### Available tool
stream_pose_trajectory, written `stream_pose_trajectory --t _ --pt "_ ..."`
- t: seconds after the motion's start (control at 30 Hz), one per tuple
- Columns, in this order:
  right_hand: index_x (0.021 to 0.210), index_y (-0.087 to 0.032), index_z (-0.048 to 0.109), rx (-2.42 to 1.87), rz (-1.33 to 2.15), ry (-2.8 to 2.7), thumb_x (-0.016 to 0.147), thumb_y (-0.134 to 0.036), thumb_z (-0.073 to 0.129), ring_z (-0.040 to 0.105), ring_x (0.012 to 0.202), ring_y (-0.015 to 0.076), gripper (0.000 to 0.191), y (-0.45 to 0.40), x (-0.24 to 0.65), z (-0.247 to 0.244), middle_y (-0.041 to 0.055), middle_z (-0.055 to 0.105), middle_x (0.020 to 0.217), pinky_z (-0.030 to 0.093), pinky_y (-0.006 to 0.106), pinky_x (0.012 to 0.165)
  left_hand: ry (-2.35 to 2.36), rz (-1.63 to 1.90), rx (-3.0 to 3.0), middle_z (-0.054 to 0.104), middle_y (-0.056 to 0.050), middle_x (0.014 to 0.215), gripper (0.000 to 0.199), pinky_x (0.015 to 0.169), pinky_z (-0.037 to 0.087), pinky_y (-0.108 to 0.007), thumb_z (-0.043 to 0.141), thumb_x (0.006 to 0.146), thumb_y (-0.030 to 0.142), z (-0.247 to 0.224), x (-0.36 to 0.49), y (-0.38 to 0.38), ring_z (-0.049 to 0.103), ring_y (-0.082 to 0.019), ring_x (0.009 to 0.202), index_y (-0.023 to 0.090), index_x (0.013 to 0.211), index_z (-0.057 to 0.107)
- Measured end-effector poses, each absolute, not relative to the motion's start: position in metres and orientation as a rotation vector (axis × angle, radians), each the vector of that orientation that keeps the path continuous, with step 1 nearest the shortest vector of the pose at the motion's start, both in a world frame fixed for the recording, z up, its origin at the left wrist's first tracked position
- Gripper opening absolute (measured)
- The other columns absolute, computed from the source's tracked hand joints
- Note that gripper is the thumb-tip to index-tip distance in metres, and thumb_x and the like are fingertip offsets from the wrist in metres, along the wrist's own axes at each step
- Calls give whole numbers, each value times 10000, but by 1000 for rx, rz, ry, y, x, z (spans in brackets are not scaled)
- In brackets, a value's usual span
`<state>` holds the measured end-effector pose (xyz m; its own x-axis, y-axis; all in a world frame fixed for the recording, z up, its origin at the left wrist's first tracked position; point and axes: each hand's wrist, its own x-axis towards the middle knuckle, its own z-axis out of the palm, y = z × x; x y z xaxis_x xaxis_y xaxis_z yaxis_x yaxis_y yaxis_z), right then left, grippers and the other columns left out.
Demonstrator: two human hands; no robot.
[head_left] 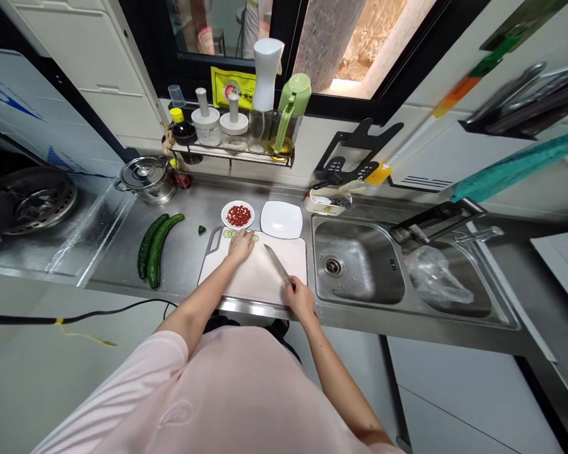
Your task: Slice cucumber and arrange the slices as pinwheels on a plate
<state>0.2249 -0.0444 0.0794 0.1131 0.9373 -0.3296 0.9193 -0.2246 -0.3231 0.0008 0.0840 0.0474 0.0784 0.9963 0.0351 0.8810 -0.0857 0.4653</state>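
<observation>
My right hand (301,299) grips a kitchen knife (278,265) by its dark handle. The blade points up and left over the white cutting board (260,274). My left hand (240,244) lies over a row of cucumber slices (230,234) along the board's far edge. Its fingers are stretched out and touch the slices, some of which they cover. A small cucumber end (201,229) lies on the counter left of the board. Two whole cucumbers (159,249) rest further left. Behind the board stand a white plate of chopped red pieces (239,215) and a bare white plate (281,219).
A lidded steel pot (146,181) stands at the back left, near a wok (26,198). To the right is a sink (360,261), with a plastic bag (435,274) in the second basin. A rack (227,153) carries jars and bottles above the counter.
</observation>
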Motion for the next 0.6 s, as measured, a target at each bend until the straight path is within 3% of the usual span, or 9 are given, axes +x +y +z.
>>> stream_pose_trajectory --t 0.3,0.6 --pt "1163 -273 590 -2309 750 -1908 909 -390 351 598 814 182 369 -48 231 77 42 676 912 348 240 658 1851 314 2097 531 -108 1089 261 883 372 -339 477 841 233 44 8 99 491 -236 1031 197 1063 608" --pt "1160 -283 589 -2324 760 -1919 914 -384 349 594 818 176 359 -47 230 77 35 675 917 339 235 650 1914 577 1715 649 -43 861 158 739 428 -285 522 798 204 41 4 94 574 -175 811 206 907 637"
